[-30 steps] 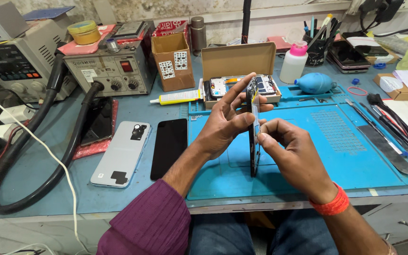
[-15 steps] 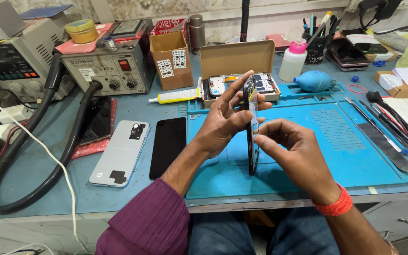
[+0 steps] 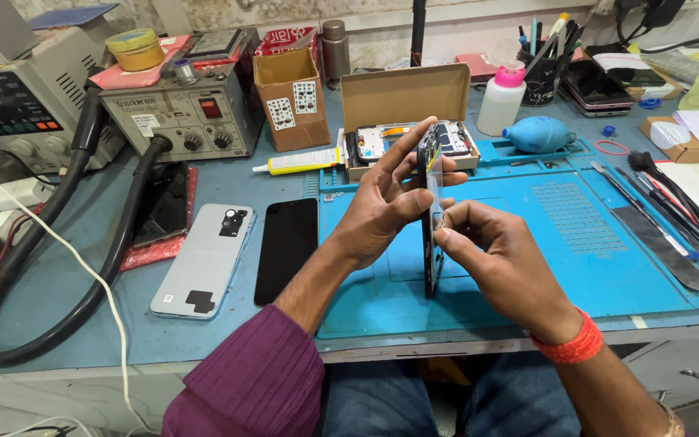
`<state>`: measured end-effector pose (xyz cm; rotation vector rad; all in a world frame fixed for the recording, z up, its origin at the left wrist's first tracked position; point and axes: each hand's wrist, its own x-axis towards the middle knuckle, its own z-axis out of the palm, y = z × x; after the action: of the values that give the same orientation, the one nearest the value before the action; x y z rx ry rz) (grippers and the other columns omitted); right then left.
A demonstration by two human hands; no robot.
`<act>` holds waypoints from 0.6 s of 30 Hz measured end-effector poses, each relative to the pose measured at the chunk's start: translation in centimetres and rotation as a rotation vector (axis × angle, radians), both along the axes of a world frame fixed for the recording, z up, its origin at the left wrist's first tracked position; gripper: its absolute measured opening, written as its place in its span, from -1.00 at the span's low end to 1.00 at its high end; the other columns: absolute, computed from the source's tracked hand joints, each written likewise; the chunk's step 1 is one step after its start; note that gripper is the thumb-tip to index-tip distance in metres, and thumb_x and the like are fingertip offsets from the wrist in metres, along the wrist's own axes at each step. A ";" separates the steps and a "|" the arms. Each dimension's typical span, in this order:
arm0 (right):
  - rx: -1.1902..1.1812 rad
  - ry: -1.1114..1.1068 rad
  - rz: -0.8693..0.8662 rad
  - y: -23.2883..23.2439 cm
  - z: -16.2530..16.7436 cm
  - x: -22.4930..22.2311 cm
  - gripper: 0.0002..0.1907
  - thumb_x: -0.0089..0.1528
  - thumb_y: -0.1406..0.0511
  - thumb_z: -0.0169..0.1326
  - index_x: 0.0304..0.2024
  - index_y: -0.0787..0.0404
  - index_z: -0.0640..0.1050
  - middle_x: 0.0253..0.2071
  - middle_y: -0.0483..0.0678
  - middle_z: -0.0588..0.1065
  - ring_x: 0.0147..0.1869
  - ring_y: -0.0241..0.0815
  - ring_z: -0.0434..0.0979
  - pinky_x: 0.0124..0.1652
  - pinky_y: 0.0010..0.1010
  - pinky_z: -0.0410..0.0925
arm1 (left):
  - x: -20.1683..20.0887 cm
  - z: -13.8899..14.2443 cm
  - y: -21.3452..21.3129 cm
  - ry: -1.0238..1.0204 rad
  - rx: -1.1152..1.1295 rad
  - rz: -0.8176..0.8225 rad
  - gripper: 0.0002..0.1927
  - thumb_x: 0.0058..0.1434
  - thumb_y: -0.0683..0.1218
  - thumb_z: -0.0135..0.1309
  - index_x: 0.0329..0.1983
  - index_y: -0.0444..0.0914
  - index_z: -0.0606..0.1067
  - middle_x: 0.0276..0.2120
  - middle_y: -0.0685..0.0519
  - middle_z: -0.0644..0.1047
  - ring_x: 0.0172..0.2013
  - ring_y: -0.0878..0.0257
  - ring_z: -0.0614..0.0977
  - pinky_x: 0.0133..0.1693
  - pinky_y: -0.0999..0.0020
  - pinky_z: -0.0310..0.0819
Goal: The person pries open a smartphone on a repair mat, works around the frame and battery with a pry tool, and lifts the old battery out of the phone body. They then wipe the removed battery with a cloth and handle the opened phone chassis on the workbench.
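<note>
Both hands point(image 3: 446, 222) around upright phone frame point(image 3: 429, 243) over blue mat point(image 3: 576, 243)

Blue-topped workbench point(image 3: 228, 174), blue work mat point(image 3: 608, 243) on it; rough pale wall point(image 3: 285, 10) behind; even daylight-like light.

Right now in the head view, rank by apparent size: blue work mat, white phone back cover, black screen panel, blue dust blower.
1. blue work mat
2. white phone back cover
3. black screen panel, close to the cover, slightly smaller
4. blue dust blower
</note>
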<state>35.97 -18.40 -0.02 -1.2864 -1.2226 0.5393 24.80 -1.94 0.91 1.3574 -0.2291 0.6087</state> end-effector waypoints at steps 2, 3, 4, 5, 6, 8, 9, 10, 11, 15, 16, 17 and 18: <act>0.001 0.038 0.043 0.0 -0.1 0.1 -0.88 0.33 0.35 0.09 -0.20 0.32 0.54 -0.25 -0.20 0.49 -0.16 -0.44 0.40 -0.15 -0.54 0.35 | 0.0 0.0 0.0 -0.008 0.018 -0.001 0.15 0.07 0.21 0.41 0.62 -0.18 0.07 0.20 -0.17 0.43 0.26 -0.01 0.56 0.28 0.01 0.56; 0.004 0.056 0.065 0.0 -0.1 0.2 -0.88 0.33 0.35 0.08 -0.20 0.32 0.53 -0.24 -0.20 0.48 -0.15 -0.44 0.40 -0.13 -0.54 0.34 | 0.0 0.0 0.0 -0.008 0.015 -0.005 0.15 0.07 0.21 0.42 0.62 -0.18 0.07 0.20 -0.16 0.43 0.26 -0.01 0.55 0.29 0.00 0.55; 0.000 0.061 0.069 -0.1 -0.1 0.3 -0.88 0.33 0.34 0.07 -0.20 0.32 0.53 -0.24 -0.20 0.48 -0.15 -0.44 0.39 -0.14 -0.54 0.34 | 0.0 0.0 0.0 -0.007 0.010 -0.009 0.15 0.07 0.20 0.42 0.61 -0.17 0.07 0.20 -0.16 0.42 0.26 -0.01 0.55 0.29 0.00 0.54; -0.003 0.065 0.074 -0.2 -0.1 0.3 -0.88 0.34 0.34 0.07 -0.20 0.31 0.53 -0.24 -0.20 0.48 -0.15 -0.44 0.39 -0.14 -0.54 0.33 | 0.0 0.0 0.0 -0.006 0.005 -0.013 0.15 0.07 0.19 0.43 0.61 -0.17 0.06 0.20 -0.15 0.42 0.26 -0.01 0.55 0.30 0.00 0.53; -0.004 0.069 0.079 -0.1 -0.1 0.3 -0.87 0.34 0.34 0.07 -0.20 0.31 0.53 -0.24 -0.20 0.47 -0.15 -0.44 0.39 -0.14 -0.55 0.33 | 0.0 0.0 0.0 -0.008 0.008 -0.012 0.15 0.07 0.19 0.43 0.61 -0.17 0.07 0.20 -0.15 0.42 0.26 -0.01 0.55 0.30 0.00 0.53; -0.004 0.063 0.071 -0.2 -0.2 0.3 -0.88 0.34 0.34 0.07 -0.21 0.31 0.52 -0.25 -0.20 0.46 -0.17 -0.44 0.37 -0.15 -0.55 0.32 | 0.0 0.0 0.0 -0.013 0.011 -0.013 0.14 0.08 0.18 0.43 0.61 -0.17 0.07 0.19 -0.14 0.42 0.27 -0.01 0.55 0.31 0.00 0.52; -0.002 0.060 0.067 -0.3 -0.2 0.2 -0.88 0.34 0.34 0.07 -0.22 0.32 0.52 -0.26 -0.20 0.46 -0.17 -0.44 0.37 -0.16 -0.55 0.32 | 0.0 0.0 -0.1 -0.012 0.013 -0.016 0.14 0.09 0.18 0.42 0.62 -0.17 0.07 0.19 -0.14 0.42 0.27 -0.01 0.54 0.32 0.01 0.51; -0.009 0.063 0.063 -0.3 -0.2 0.2 -0.88 0.34 0.34 0.07 -0.22 0.31 0.52 -0.26 -0.20 0.46 -0.18 -0.44 0.37 -0.17 -0.55 0.32 | 0.0 0.0 -0.1 -0.012 0.014 -0.018 0.14 0.09 0.18 0.42 0.62 -0.16 0.07 0.20 -0.14 0.42 0.27 0.00 0.54 0.33 0.01 0.51; -0.016 0.066 0.060 -0.3 -0.2 0.1 -0.88 0.34 0.34 0.07 -0.22 0.31 0.52 -0.27 -0.20 0.46 -0.18 -0.44 0.37 -0.18 -0.54 0.32 | -0.1 0.0 -0.1 -0.012 0.017 -0.019 0.14 0.09 0.18 0.42 0.62 -0.16 0.07 0.20 -0.14 0.42 0.28 0.00 0.54 0.33 0.01 0.50; -0.008 0.069 0.068 -0.4 -0.2 0.0 -0.88 0.34 0.35 0.06 -0.22 0.32 0.52 -0.27 -0.20 0.45 -0.19 -0.44 0.37 -0.18 -0.54 0.32 | -0.2 0.0 -0.2 -0.013 0.018 -0.028 0.12 0.10 0.16 0.42 0.62 -0.15 0.07 0.21 -0.13 0.41 0.29 0.00 0.53 0.35 0.01 0.48; -0.016 0.068 0.065 -0.5 -0.1 0.0 -0.88 0.34 0.34 0.06 -0.22 0.31 0.52 -0.28 -0.20 0.46 -0.19 -0.44 0.37 -0.18 -0.54 0.32 | -0.3 0.0 -0.2 -0.017 0.017 -0.033 0.12 0.11 0.15 0.41 0.63 -0.15 0.07 0.21 -0.12 0.41 0.29 0.00 0.53 0.35 0.01 0.48; -0.023 0.067 0.063 -0.6 -0.1 0.0 -0.88 0.33 0.34 0.06 -0.22 0.31 0.53 -0.28 -0.20 0.46 -0.20 -0.44 0.38 -0.18 -0.54 0.32 | -0.3 0.0 -0.2 -0.021 0.017 -0.037 0.11 0.12 0.14 0.41 0.63 -0.15 0.07 0.21 -0.12 0.41 0.29 -0.01 0.53 0.36 0.01 0.47; -0.031 0.067 0.059 -0.6 -0.1 0.0 -0.88 0.33 0.34 0.06 -0.22 0.31 0.53 -0.29 -0.20 0.47 -0.20 -0.44 0.38 -0.18 -0.54 0.33 | -0.4 0.0 -0.2 -0.023 0.012 -0.044 0.11 0.12 0.13 0.42 0.63 -0.15 0.07 0.21 -0.11 0.41 0.30 -0.01 0.53 0.35 0.01 0.48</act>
<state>35.92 -19.03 -0.12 -1.2511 -1.2036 0.6414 24.42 -2.17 0.95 1.3540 -0.2805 0.5873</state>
